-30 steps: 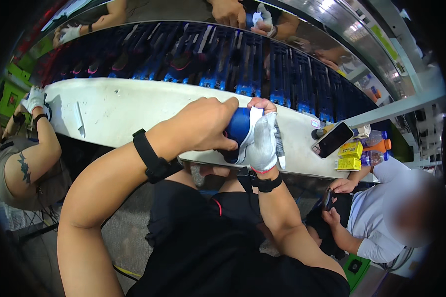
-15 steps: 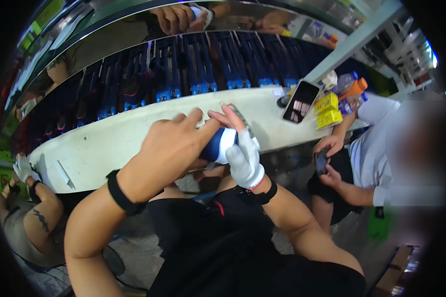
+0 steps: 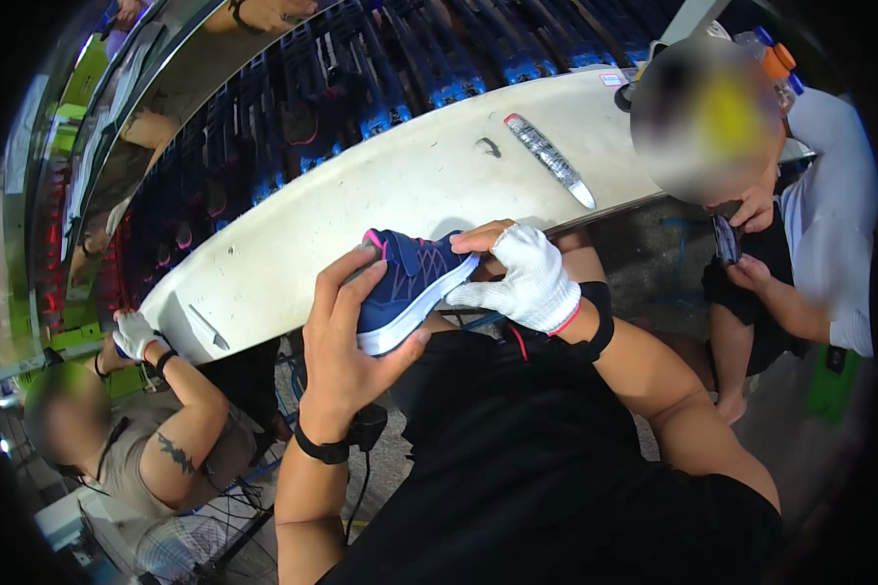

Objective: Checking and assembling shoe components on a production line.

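Note:
Above my lap, at the table's near edge, I hold a small dark-blue sports shoe (image 3: 407, 281) with pink trim, a strap and a white sole. My bare left hand (image 3: 344, 327) wraps one end, thumb on the sole and fingers over the upper. My right hand (image 3: 529, 278), in a white fingerless-style glove, pinches the other end, fingertips on the upper and thumb near the sole. Beyond them a slim tape-wrapped tool (image 3: 550, 162) with a pointed pale tip, looking like a knife, lies on the white table (image 3: 380, 190). Beside it is a small dark scrap (image 3: 488, 148).
Behind the table runs a row of dark racks with blue clamps (image 3: 456, 88). A thin pale tool (image 3: 208, 327) lies at the table's left end, near a co-worker's gloved hand (image 3: 137, 334). At right, another person holds a phone (image 3: 727, 240); orange-capped bottles (image 3: 778, 60) stand behind.
My hands have parted and turned the shoe, so its upper and side now show. The tape-wrapped tool, partly hidden behind my right hand before, is in full view. My view has shifted.

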Available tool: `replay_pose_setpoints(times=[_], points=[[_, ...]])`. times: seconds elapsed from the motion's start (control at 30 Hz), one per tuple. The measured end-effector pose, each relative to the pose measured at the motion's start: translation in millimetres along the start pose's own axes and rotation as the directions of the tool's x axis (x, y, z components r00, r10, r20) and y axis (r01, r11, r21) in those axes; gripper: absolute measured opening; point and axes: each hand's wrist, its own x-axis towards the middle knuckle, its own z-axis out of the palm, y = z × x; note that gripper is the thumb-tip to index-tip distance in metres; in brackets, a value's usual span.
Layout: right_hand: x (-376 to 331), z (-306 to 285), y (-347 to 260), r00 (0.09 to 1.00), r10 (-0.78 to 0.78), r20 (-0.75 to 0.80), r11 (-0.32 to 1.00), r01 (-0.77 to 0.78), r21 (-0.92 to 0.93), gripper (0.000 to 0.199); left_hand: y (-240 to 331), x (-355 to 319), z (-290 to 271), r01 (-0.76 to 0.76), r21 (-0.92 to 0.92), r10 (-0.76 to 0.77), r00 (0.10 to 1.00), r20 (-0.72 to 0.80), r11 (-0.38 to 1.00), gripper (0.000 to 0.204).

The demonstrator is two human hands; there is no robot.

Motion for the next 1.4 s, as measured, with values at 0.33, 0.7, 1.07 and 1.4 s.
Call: replay_pose_setpoints(times=[0.33, 0.7, 1.07, 1.4], points=[[13.7, -35.6, -58.2, 0.993, -0.106, -0.042, 0.994, 0.108, 0.032, 0.094, -27.0, 18.0, 9.0, 0.03, -0.678, -0.275, 0.926, -0.257, 0.735, 0.083], [-7.6, -75.6, -75.1, 0.951, 0.309, -0.004, 0.95, -0.309, 0.04, 0.1, -207.6, -8.6, 60.4, 0.308, -0.637, -0.53, 0.827, -0.187, 0.707, 0.016], [4.0, -59.1, -67.3, 0.941, 0.267, -0.206, 0.963, -0.266, 0.032, 0.095, -216.2, -18.5, 70.9, 0.255, -0.555, -0.461, 0.845, -0.27, 0.792, 0.017], [12.8, -54.8, -69.1, 0.926, 0.29, -0.243, 0.957, -0.283, 0.062, 0.091, -230.6, 18.5, 62.6, 0.378, -0.318, -0.434, 0.892, -0.128, 0.87, 0.016]])
